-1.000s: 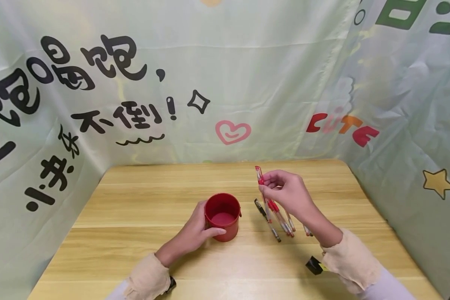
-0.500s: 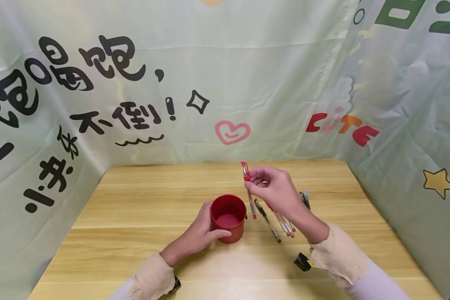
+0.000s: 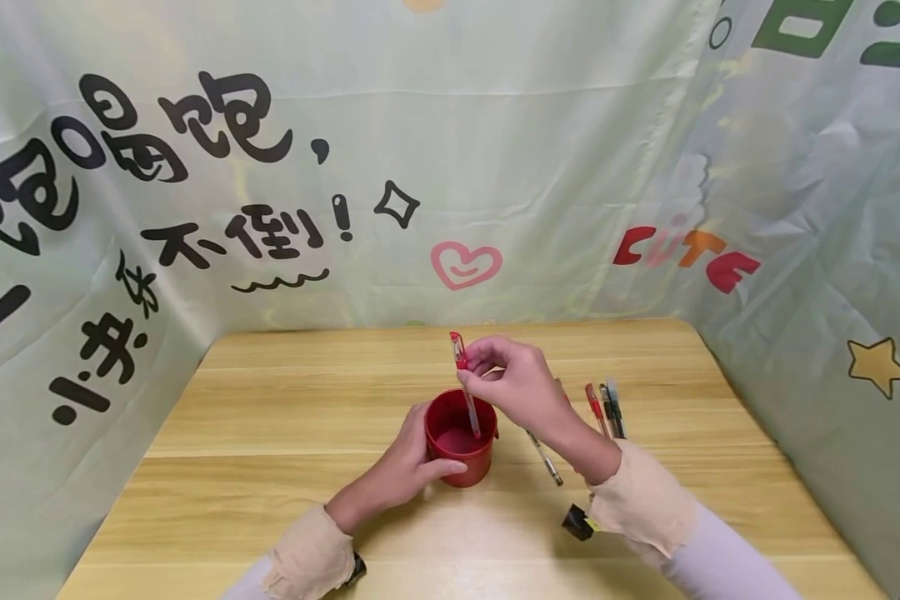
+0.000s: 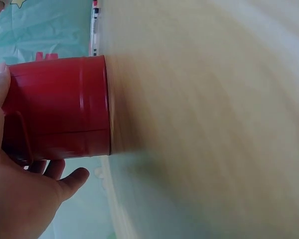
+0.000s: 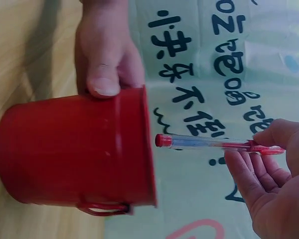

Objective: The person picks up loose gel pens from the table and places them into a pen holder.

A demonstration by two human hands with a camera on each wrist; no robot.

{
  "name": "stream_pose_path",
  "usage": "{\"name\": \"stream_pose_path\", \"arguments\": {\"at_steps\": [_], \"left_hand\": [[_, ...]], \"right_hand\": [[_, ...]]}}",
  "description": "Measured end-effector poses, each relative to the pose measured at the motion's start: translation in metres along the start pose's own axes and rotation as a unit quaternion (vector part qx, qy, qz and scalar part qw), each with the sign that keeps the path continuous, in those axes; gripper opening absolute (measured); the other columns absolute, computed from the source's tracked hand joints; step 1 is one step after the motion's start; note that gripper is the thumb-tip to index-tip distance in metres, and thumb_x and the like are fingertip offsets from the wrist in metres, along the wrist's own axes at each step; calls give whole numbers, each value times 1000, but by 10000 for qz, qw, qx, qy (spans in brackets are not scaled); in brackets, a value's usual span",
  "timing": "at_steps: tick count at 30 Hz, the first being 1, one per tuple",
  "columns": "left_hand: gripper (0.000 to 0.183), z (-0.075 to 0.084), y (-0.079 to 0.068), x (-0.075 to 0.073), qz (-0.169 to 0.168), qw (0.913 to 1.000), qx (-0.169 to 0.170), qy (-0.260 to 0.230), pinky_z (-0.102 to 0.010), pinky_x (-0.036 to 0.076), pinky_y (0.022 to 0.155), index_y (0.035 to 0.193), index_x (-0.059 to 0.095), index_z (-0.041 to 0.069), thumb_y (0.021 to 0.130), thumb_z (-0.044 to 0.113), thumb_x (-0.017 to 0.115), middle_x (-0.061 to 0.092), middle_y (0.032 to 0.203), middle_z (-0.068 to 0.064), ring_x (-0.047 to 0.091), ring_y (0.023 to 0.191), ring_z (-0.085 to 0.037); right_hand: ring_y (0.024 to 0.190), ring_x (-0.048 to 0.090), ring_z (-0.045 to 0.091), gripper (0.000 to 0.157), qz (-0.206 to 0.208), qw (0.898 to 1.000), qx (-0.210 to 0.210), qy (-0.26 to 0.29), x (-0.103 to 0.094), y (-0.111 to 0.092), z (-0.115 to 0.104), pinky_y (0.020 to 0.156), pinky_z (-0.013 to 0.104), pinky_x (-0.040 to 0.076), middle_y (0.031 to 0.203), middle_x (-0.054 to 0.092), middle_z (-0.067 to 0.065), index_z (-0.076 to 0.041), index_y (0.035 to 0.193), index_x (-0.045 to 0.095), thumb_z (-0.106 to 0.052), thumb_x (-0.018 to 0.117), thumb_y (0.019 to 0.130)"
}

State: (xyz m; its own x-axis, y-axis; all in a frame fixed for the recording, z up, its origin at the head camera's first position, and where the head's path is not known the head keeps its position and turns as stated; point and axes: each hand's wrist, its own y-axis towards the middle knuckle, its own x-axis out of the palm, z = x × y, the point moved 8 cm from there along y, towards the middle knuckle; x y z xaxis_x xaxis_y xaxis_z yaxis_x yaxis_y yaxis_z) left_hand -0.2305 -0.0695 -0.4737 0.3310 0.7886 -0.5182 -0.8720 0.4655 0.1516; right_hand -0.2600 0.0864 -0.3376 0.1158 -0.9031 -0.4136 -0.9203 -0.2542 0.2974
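My left hand [image 3: 393, 471] grips a small red bucket [image 3: 480, 465], thumb across its near side. The bucket stands upright on the table; its wire handle [image 5: 102, 211] hangs down the side in the right wrist view. My right hand [image 3: 521, 385] pinches a clear pen [image 3: 460, 354] with a red cap, near its capped end. The pen points downward over the bucket's opening. In the right wrist view its red lower end is just outside the rim, apart from it. Right of the bucket, a pen with a clear barrel [image 3: 546, 462] lies partly hidden under my right forearm.
Several more pens lie farther right, among them a red-capped pen [image 3: 595, 402] and a dark-capped pen [image 3: 613, 407]. Printed cloth [image 3: 555, 167] walls the wooden table [image 3: 307, 400] at the back and sides. A small black device [image 3: 576, 522] sits at my right wrist.
My right hand has carried the red-capped pen leftward from the loose pens to over the bucket. My left hand has shifted the bucket slightly right.
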Motion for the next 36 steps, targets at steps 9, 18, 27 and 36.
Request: {"name": "stream_pose_path", "arguments": {"at_steps": [9,18,27,36], "left_hand": [[87,5,0,2,-153,9998,123,44,-40,51,110,158,27,21,92,44,78,38,153,-1,40,139,-17],[89,5,0,-1,-171,9996,-187,-79,-33,53,110,157,32,22,87,48,82,42,150,3,53,135,-15],[88,2,0,-4,-81,9992,-317,-250,-33,52,111,153,36,21,85,47,84,47,147,2,55,134,-13],[84,0,2,-7,96,9987,-401,-312,-30,57,101,144,46,16,79,46,90,59,140,-1,61,125,-16]], "right_hand": [[82,71,11,13,-364,9987,100,-342,26,0,21,72,24,64,90,76,4,-10,98,74,-9,80,87],[77,71,9,11,-737,9941,157,-781,44,-5,33,68,22,62,86,77,5,-7,95,75,-11,82,87],[73,71,7,10,-1099,9860,-125,-1248,56,-8,29,65,17,60,82,77,5,-7,90,74,-8,84,86],[74,72,11,12,-1364,9734,-221,-1829,64,-12,29,64,17,59,82,77,4,-7,89,73,-7,84,85]]}}
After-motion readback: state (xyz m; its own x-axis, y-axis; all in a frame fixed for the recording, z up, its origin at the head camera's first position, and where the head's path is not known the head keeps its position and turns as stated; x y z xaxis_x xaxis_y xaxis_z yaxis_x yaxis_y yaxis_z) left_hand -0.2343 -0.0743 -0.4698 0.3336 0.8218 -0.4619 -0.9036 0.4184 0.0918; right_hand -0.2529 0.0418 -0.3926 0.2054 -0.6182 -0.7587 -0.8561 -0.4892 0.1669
